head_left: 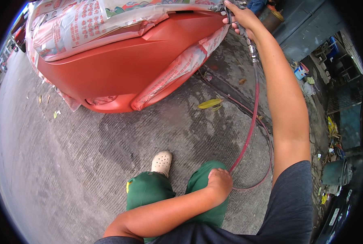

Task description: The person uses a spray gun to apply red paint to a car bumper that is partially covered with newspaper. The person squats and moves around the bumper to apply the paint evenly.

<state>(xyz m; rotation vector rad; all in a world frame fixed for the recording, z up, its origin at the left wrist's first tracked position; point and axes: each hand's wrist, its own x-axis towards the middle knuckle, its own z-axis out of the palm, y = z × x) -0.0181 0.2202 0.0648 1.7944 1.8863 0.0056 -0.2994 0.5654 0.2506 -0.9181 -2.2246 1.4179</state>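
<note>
My right hand [243, 18] is stretched far forward, its fingers wrapped round a metal spray gun [230, 17]. The gun's front end is close to the right upper edge of a red car bumper [116, 67], with the paint matt on its surface. From the gun's handle a red air hose [253, 110] hangs down and runs to my left hand [221, 181]. That hand is closed in a fist by my right knee, with the hose passing into it and coming out below; its palm side is hidden.
Printed masking paper [73, 30] covers the car above the bumper, and more masking [177, 73] lines its lower opening. The hose loops over grooved concrete [96, 162], near a yellow leaf [210, 103]. A paint bucket [300, 72] and litter lie along the right side.
</note>
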